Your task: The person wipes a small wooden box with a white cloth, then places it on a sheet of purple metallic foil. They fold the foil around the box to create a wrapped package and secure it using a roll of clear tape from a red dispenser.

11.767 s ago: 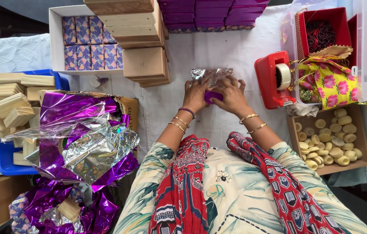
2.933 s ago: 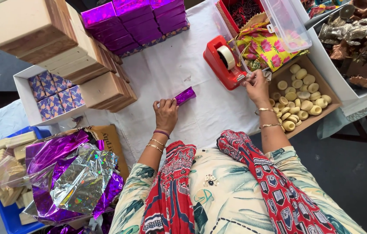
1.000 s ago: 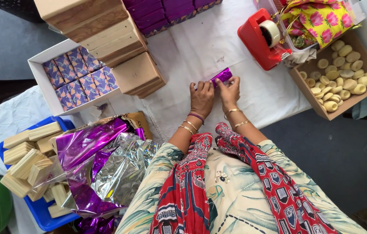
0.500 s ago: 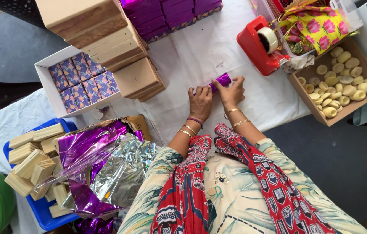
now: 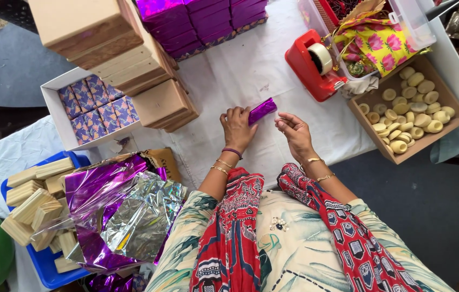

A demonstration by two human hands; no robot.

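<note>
Wrapping work is in hand at the middle of the worktop, which is covered with a white cloth. The left hand rests on the cloth with its fingers closed on the near-left end of a small block wrapped in purple foil. The block lies tilted, its far-right end free. The right hand sits just right of the block, fingers curled narrow with the thumb meeting the fingertips; what they pinch, if anything, cannot be told.

Judged from the layout, the block is already fully covered in foil, so the wrap itself looks done and only the end closure appears open to question.

Finished stock: a stack of purple-wrapped blocks at the far edge, and a white box of patterned wrapped blocks at far left.

Remaining stock: bare wooden blocks in a blue tray at near left, with loose purple and silver foil sheets beside them. Much therefore appears left to wrap.

A red tape dispenser stands to the far right, near a cardboard box of pale round pieces.
</note>
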